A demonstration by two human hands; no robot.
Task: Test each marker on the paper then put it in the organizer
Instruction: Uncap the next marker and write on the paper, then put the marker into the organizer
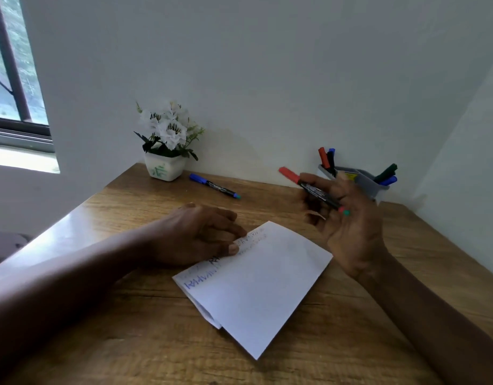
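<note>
The right hand [348, 226] is hovering above the table [128, 343] at about 1 o'clock from the paper [262, 287], palm turned toward the camera. Its grip is curling round a red marker [314, 191], fingers wrapping the black barrel. The red cap is pointing out toward 10 o'clock, and the marker is not touching the paper.

The left hand [200, 234] is lying at the paper's 10 o'clock edge. Its grip is relaxed and holding nothing, with straight fingers and the thumb pressing down on the sheet. The paper is sitting folded near the middle of the table, showing blue and dark scribbles along the edge by the left hand.

A blue marker [214, 186] is lying capped on the table at 11 o'clock from the paper, well apart from it. The grey organizer [366, 182] is standing at 1 o'clock by the wall [267, 65], just behind the right hand. Three markers [327, 159], red, black and blue, are leaning at its 9 o'clock end, and two markers [387, 173], green and blue, at its 3 o'clock end. A flower pot [164, 169] is standing farther off at 11 o'clock.
</note>
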